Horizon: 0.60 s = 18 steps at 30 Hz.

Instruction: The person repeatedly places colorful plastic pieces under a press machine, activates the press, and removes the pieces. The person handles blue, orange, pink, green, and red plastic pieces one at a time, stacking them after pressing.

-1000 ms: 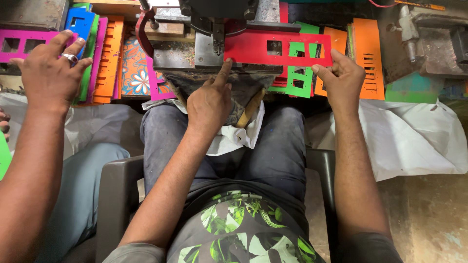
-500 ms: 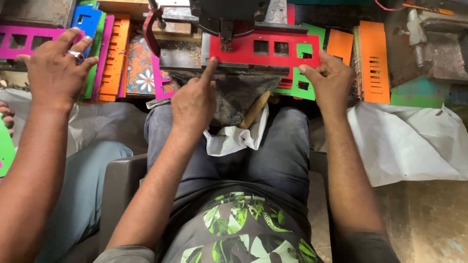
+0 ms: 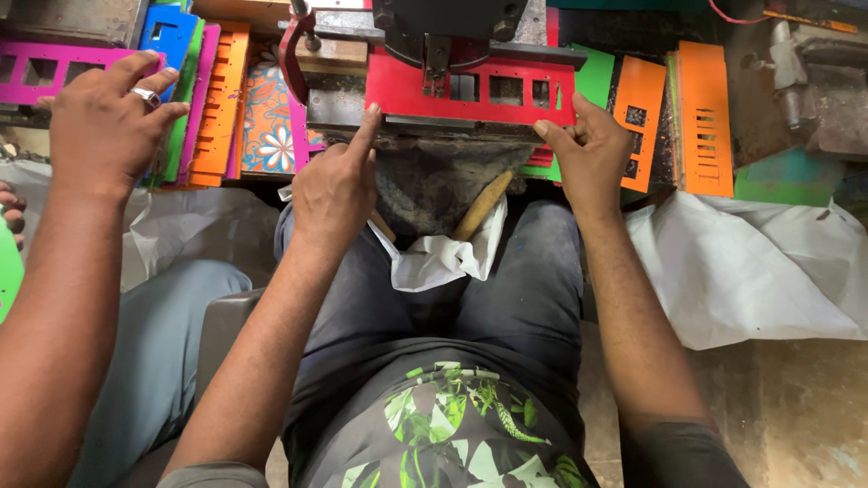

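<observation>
Head view: I judge the thin, stiff red panel point(image 3: 470, 90) light; my left hand point(image 3: 336, 185) fingertip and right hand point(image 3: 592, 149) pinch steady its near edge.

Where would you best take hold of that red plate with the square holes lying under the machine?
Probably by its two bare ends. The red plate lies flat with its middle under the black press head, so come in from the near edge: the left hand fingers the left corner, the right hand pinches the right end.
</observation>
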Tool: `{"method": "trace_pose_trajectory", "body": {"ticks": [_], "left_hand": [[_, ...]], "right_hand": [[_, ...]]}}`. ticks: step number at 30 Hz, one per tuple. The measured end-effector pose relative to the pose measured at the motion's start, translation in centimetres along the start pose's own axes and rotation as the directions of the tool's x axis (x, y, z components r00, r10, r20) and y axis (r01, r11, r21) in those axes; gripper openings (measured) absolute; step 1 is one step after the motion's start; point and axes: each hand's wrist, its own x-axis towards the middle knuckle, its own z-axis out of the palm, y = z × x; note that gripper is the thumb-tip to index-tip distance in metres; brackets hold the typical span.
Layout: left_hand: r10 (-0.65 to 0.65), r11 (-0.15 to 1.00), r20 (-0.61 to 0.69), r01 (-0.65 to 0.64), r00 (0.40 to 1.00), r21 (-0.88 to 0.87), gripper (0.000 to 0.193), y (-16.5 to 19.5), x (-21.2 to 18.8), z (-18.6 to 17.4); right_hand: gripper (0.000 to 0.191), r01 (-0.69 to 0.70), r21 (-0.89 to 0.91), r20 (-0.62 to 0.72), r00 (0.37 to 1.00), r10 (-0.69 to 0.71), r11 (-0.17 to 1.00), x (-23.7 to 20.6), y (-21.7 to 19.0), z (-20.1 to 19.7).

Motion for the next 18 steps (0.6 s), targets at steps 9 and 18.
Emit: {"method": "trace_pose_trajectory", "body": {"ticks": [9, 18], "left_hand": [[0.031, 0.999, -0.034, -0.031, 0.999, -0.010, 0.059, -1.2, 0.0, 0.8], [0.011, 1.000, -0.023, -0.011, 1.000, 0.008, 0.059, -1.5, -0.1, 1.4]], "right_hand": [[0.048, 0.064, 0.139, -0.017, 0.998, -0.062, 0.988, -0.6, 2.5, 1.1], [0.048, 0.109, 0.216, -0.058, 0.993, -0.098, 0.970, -1.0, 5.0, 2.0]]}}
